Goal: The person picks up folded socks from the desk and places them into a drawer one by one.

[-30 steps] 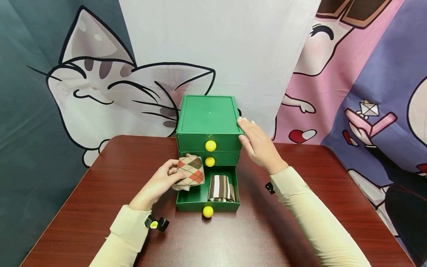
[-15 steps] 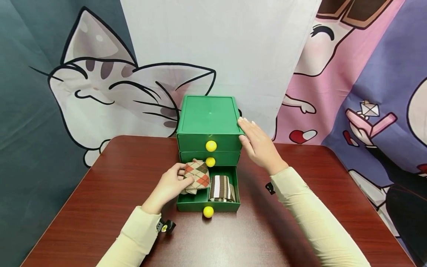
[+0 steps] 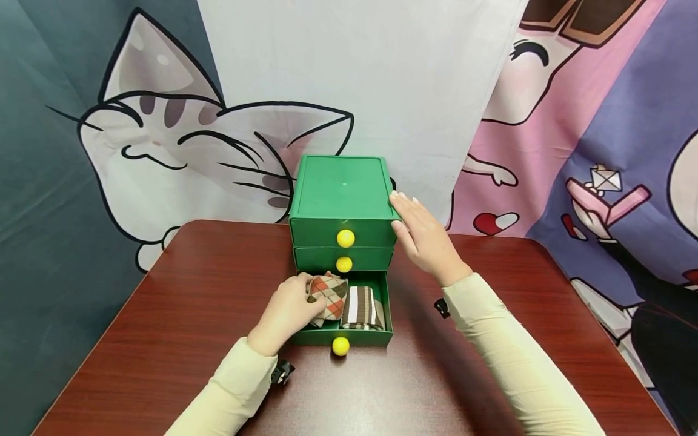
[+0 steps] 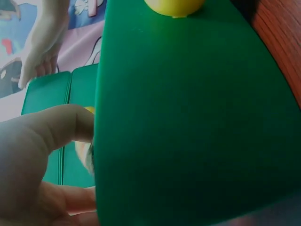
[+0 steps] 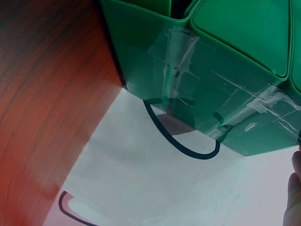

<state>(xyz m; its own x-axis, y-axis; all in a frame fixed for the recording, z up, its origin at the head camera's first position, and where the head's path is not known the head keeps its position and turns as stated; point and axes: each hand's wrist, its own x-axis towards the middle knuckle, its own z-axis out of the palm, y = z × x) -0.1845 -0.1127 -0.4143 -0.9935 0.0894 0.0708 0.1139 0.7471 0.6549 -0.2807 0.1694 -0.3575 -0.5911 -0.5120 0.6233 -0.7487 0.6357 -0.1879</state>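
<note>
My left hand [image 3: 289,309] reaches into the pulled-out bottom drawer [image 3: 365,338] and pinches a folded argyle sock [image 3: 330,295], beige with red and dark diamonds. The sock lies low in the drawer's left part. Beside it, on the right, sits a folded brown-and-white striped sock [image 3: 358,307]. In the left wrist view the drawer front [image 4: 197,113] hides the fingertips and most of the sock. My right hand [image 3: 425,242] rests with straight fingers against the right upper edge of the green drawer cabinet [image 3: 343,188]; only its fingers [image 5: 294,188] show at the edge of the right wrist view.
The cabinet's two upper drawers are closed, each with a yellow ball knob [image 3: 346,238]. Another yellow knob [image 3: 340,346] marks the bottom drawer. A dark red wooden table [image 3: 218,284] carries the cabinet, and a cartoon-printed cloth [image 3: 349,72] hangs behind.
My left hand has moved right and down with the argyle sock, from over the drawer's left edge into the drawer beside the striped sock. The right hand stays put.
</note>
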